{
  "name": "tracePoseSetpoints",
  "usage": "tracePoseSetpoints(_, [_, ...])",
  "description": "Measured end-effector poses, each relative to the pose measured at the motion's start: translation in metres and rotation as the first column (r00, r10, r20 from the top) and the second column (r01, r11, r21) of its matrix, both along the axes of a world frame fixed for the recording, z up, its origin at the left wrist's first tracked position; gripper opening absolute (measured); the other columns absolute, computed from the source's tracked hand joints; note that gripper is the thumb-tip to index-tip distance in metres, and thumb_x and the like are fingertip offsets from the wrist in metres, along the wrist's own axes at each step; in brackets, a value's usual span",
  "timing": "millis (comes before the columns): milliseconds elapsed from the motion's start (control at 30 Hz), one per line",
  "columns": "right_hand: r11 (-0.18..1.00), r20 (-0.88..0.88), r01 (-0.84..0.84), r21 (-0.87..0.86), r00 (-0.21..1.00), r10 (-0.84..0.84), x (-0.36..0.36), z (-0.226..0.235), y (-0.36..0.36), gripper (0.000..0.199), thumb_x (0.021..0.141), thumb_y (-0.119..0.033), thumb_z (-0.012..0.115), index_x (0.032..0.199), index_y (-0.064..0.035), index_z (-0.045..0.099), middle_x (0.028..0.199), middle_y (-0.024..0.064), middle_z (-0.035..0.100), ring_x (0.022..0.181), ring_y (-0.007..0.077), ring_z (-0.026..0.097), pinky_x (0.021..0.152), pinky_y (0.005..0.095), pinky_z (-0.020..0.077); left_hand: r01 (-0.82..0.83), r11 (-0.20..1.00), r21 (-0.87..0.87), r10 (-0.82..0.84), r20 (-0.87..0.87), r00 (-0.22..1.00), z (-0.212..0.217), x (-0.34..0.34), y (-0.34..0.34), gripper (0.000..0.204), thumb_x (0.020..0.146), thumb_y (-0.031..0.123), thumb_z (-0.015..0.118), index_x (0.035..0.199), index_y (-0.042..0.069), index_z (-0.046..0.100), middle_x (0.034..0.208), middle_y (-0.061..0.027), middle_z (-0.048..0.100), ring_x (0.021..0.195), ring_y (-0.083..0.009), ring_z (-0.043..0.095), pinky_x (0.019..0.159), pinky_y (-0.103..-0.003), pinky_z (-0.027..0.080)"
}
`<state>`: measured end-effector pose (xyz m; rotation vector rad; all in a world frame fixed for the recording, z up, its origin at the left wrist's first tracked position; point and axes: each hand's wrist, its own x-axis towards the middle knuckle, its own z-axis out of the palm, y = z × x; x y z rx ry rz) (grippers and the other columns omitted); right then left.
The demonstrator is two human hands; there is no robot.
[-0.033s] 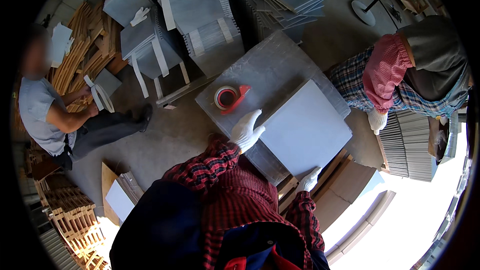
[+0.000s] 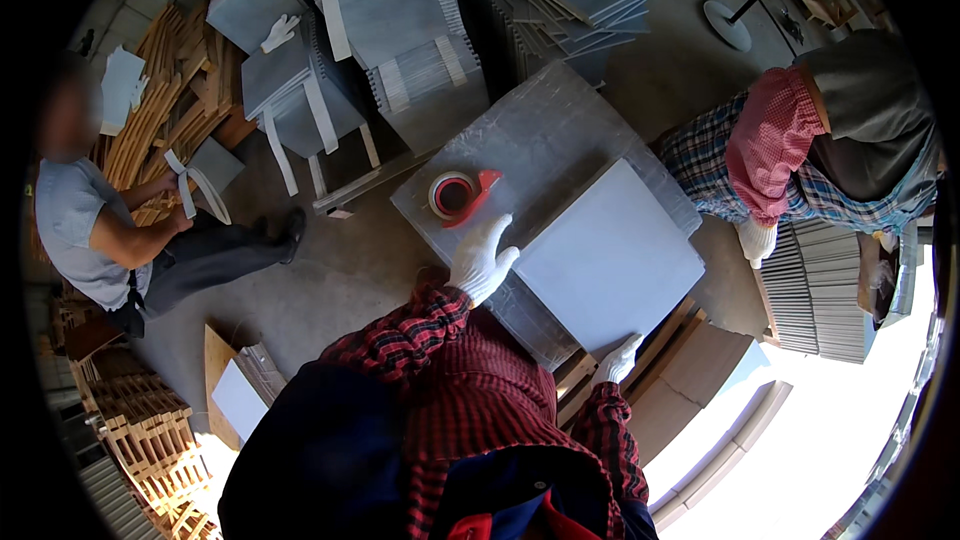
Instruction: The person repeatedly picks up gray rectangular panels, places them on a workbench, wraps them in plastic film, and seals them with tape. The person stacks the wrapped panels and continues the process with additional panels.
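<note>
A pale, flat square panel point(image 2: 612, 255) lies on a larger grey surface that looks wrapped in plastic film point(image 2: 550, 125). My left hand point(image 2: 483, 262), in a white knit glove, hovers just off the panel's left edge with thumb and fingers apart and nothing in it. Beyond its fingertips, a roll of tape in a red dispenser point(image 2: 462, 198) lies on the grey surface. My right hand point(image 2: 617, 360), also gloved, rests against the panel's near edge by the right corner, fingers stretched along it; their undersides are hidden.
On the left, a person point(image 2: 110, 230) holds a looped white strip point(image 2: 200, 190). Another person point(image 2: 800, 140) bends over stacked grey slats point(image 2: 825, 290) at right. Strapped stacks of grey panels point(image 2: 390, 10) stand at the back, near piled wooden boards point(image 2: 170, 90). Wooden pallets point(image 2: 150, 450) lie lower left.
My left hand has drawn slightly left, away from the panel's edge. My right hand stays put. The person on the left has shifted the white strip a little.
</note>
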<state>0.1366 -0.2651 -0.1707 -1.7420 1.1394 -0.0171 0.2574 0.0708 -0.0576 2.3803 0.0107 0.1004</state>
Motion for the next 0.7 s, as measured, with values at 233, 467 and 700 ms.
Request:
tracePoseSetpoints(233, [0.997, 0.076, 0.022, -0.075, 0.997, -0.016, -0.001, -0.014, -0.002, 0.077, 0.102, -0.062, 0.038, 0.138, 0.0046, 0.054, 0.125, 0.0177, 0.066, 0.107, 0.0261, 0.061, 0.096, 0.0350, 0.0452, -0.166, 0.808, 0.565, 0.186, 0.023, 0.982, -0.018, 0.018, 0.059, 0.053, 0.074, 0.029, 0.082, 0.119, 0.009, 0.063, 0.133, -0.0108, 0.050, 0.115, -0.0345, 0.053, 0.094, -0.049, 0.046])
tracePoseSetpoints(467, [0.998, 0.059, 0.057, 0.019, 0.997, -0.058, 0.006, 0.012, 0.010, 0.081, 0.101, -0.064, 0.040, 0.130, 0.0088, 0.058, 0.115, 0.0159, 0.068, 0.100, 0.0238, 0.060, 0.093, 0.0347, 0.0462, -0.097, 0.783, 0.614, 0.092, 0.039, 0.995, -0.042, 0.078, 0.080, 0.035, 0.078, 0.027, 0.079, 0.106, 0.010, 0.068, 0.137, -0.0103, 0.048, 0.114, -0.0341, 0.054, 0.091, -0.048, 0.048])
tracePoseSetpoints(700, [0.994, 0.030, 0.110, -0.024, 0.994, -0.109, -0.002, -0.005, -0.001, 0.081, 0.101, -0.064, 0.039, 0.137, 0.0070, 0.053, 0.120, 0.0148, 0.066, 0.104, 0.0223, 0.059, 0.094, 0.0340, 0.0455, 0.019, 0.744, 0.668, -0.043, 0.019, 0.999, -0.050, 0.176, 0.079, 0.035, 0.081, 0.030, 0.077, 0.106, 0.009, 0.066, 0.137, -0.0116, 0.048, 0.117, -0.0358, 0.053, 0.093, -0.050, 0.047])
